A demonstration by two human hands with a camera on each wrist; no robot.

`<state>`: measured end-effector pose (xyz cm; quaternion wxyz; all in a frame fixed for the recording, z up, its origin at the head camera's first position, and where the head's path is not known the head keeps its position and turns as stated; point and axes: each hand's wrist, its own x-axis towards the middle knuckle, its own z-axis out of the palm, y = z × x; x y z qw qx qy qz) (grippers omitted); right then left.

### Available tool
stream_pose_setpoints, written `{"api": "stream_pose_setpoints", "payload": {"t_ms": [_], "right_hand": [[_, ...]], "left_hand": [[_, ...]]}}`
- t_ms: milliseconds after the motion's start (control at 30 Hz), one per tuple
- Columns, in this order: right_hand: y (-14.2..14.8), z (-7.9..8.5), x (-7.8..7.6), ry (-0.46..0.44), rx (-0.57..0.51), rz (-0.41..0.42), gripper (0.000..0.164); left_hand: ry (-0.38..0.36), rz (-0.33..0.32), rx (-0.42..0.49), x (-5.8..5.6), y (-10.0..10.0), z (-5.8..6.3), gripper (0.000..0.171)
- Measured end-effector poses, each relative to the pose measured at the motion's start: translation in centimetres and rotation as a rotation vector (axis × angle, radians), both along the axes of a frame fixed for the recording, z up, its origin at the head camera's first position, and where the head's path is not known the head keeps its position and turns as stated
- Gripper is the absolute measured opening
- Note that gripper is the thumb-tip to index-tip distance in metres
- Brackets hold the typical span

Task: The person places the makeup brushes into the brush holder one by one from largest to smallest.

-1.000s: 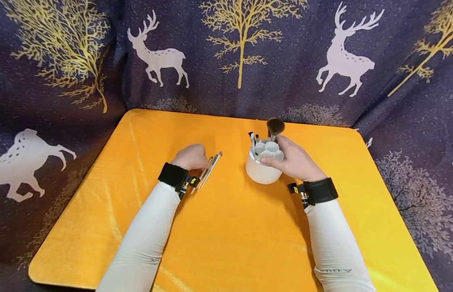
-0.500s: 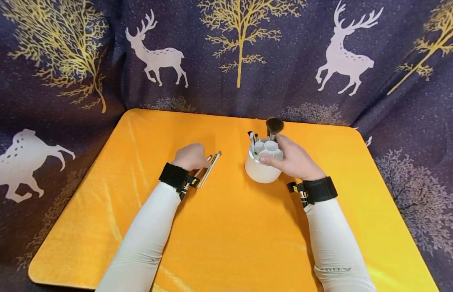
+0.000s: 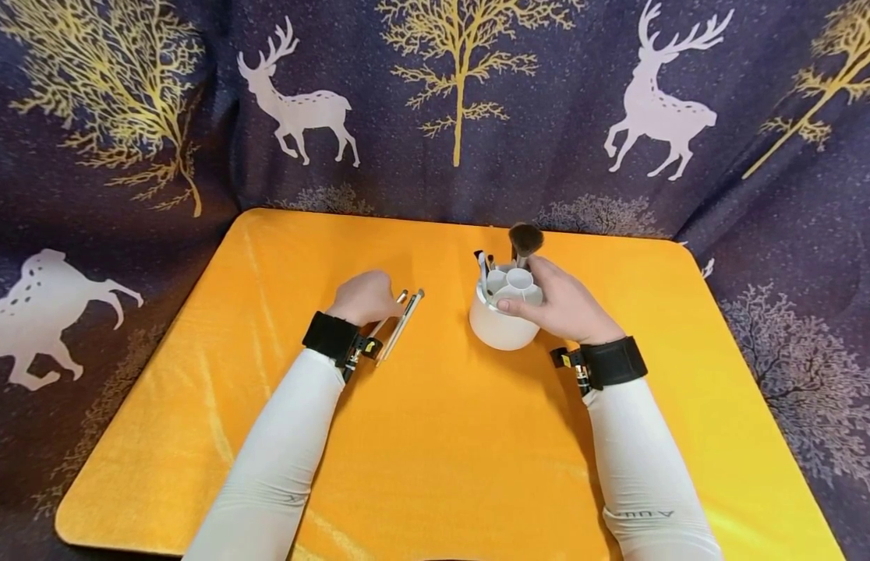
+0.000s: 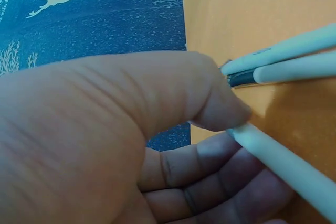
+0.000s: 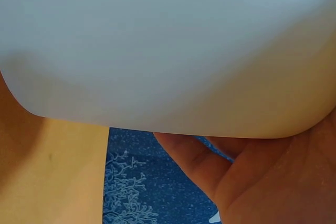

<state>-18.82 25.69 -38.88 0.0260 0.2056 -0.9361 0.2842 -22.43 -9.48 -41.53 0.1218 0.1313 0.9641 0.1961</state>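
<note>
My left hand (image 3: pixel 365 298) pinches a white-handled makeup brush (image 4: pixel 289 163) between thumb and fingers, low over the table's left-centre; its bristle end is hidden by the hand. Just right of that hand, two slim makeup brushes (image 3: pixel 405 319) lie close together on the cloth, their pale handles (image 4: pixel 302 45) crossing the left wrist view. A round white brush holder (image 3: pixel 501 327) with several compartments stands right of centre, and my right hand (image 3: pixel 571 304) grips its right side, thumb at the front rim. Rising from it are a large fluffy brush (image 3: pixel 526 240) and some smaller brushes (image 3: pixel 482 265).
A yellow-orange cloth covers the table (image 3: pixel 449 452), which has rounded corners. Behind and beside it hangs a dark blue curtain (image 3: pixel 407 101) printed with white deer and golden trees. Each wrist wears a black strap (image 3: pixel 615 362) with a small camera.
My left hand has risen slightly, and one of the brushes that lay beside it is now in its pinch. The right hand keeps its grip on the holder.
</note>
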Motion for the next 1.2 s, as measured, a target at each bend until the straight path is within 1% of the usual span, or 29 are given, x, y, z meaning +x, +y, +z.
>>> {"api": "stream_pose_setpoints", "payload": {"t_ms": [200,300,467,600,700,833,1200], "right_hand": [[0.0,0.0,0.0,0.000,0.005,-0.004,0.068],[0.1,0.1,0.0,-0.001,0.005,-0.006,0.070],[0.0,0.0,-0.1,0.001,-0.006,0.000,0.068],[0.0,0.0,-0.1,0.005,-0.009,0.002,0.067],[0.0,0.0,-0.1,0.007,-0.009,0.003,0.069],[0.0,0.1,-0.1,0.009,-0.008,0.013,0.072],[-0.1,0.3,0.1,0.002,-0.008,0.003,0.072]], "left_hand": [[0.021,0.031,0.084,-0.2,-0.1,0.4,0.040],[0.041,0.023,0.127,-0.2,-0.2,0.8,0.038],[0.099,0.028,0.204,-0.2,-0.4,1.2,0.029],[0.145,0.022,0.238,-0.2,-0.3,1.5,0.023],[0.182,0.005,0.276,0.0,-0.2,1.9,0.018],[0.235,0.002,0.350,0.3,0.1,2.6,0.014],[0.357,0.042,0.534,1.1,1.0,4.0,0.009]]}}
